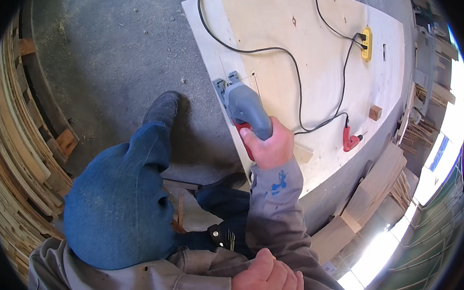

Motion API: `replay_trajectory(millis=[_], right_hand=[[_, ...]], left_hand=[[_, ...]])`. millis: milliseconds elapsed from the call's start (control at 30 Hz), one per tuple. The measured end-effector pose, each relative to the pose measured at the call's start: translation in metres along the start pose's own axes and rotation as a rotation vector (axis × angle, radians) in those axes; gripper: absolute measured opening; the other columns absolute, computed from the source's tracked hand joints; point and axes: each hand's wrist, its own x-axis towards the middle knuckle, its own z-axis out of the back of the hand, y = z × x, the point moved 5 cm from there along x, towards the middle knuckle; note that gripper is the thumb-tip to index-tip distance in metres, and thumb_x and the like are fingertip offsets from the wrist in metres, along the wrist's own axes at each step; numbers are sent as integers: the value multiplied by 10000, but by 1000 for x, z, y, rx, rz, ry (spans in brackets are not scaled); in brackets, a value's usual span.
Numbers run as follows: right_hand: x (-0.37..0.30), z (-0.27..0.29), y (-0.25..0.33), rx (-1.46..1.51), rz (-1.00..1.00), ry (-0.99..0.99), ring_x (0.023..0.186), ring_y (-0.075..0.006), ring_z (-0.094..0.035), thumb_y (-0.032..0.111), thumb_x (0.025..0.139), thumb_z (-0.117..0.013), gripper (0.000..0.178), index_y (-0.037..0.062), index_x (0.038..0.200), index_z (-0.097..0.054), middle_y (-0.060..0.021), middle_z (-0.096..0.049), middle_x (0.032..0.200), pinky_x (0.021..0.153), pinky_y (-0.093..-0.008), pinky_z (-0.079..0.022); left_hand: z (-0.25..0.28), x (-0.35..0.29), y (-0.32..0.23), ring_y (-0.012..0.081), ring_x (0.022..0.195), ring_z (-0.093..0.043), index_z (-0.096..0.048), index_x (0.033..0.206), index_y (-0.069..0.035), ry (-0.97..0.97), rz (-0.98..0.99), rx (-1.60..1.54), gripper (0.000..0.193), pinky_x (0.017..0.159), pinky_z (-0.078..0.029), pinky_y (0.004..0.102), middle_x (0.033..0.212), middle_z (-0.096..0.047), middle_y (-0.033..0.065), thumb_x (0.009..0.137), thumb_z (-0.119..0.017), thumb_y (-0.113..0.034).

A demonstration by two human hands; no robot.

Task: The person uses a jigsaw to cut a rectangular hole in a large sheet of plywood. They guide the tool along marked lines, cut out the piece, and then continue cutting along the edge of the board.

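Note:
My right hand [272, 144] wraps round the handle of a grey and red jigsaw [245, 104]. The tool's base is at the left edge of a large pale plywood sheet [271, 30], close to thin lines on the wood. Across my body lies my left arm, and my left hand [269, 280] rests on the right sleeve [276, 211] near the elbow. Its fingers are curled together against the cloth, with the tips hidden. Blue paint stains mark the right cuff.
On the sheet lie black cords [269, 50], a yellow power strip [366, 44], a red corded drill [351, 139] and a small wood block [375, 112]. Stacked boards [19, 148] stand at left. More planks [374, 180] lie at right. My shoe [162, 108] is on the concrete floor [111, 36].

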Motion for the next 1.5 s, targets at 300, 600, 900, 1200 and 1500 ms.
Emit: replay_trajectory(millis=[300,600,900,1200,1500], right_hand=[[-6,8,3,21,47,-20,778,-405,-722,285,747,-838,428,-38,999,-714,-244,-715,829,745,-427,-574],[-11,13,5,49,76,-26,780,-403,-718,290,752,-845,417,-30,982,-710,-241,-710,830,736,-422,-567],[-30,39,25,88,72,-10,791,-331,-736,245,771,-833,368,-23,993,-711,-200,-731,849,741,-395,-560],[-101,94,12,162,7,-68,729,-229,-699,233,770,-838,405,-51,1022,-699,-167,-723,815,719,-358,-549],[-170,71,-37,468,-157,-166,810,-170,-693,235,800,-844,422,-59,1061,-691,-133,-747,890,769,-342,-556]], left_hand=[[-4,-7,-7,319,759,-624,-726,968,58,18,-124,75,334,789,-500,530,804,-675,190,799,-633,-214],[-17,-12,-8,301,737,-614,-727,952,55,-54,-130,81,331,759,-486,515,783,-668,173,781,-651,-217],[-20,-15,-12,276,694,-582,-717,882,53,-117,-112,65,296,704,-457,481,728,-641,146,753,-664,-208],[1,-11,-18,245,686,-583,-699,819,11,30,-141,92,222,708,-445,413,702,-612,98,751,-647,-194],[-30,-30,-9,194,672,-587,-685,1032,-48,156,-203,347,317,661,-485,318,733,-567,51,744,-690,-182]])
